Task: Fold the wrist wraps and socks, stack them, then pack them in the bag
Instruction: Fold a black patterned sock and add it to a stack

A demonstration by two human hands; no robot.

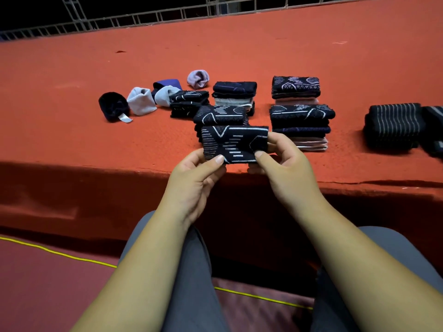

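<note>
Folded sock (233,143) pinched between left hand (191,185) and right hand (285,168), above table edge (119,149). Sock stacks (300,125) just behind; rolled wraps (141,100) further left.

This looks like a sports hall or arena: a raised platform (239,49) in orange-red matting, a metal lattice railing (143,17) behind, and dark red flooring (48,283) marked with a yellow line (60,253).
</note>
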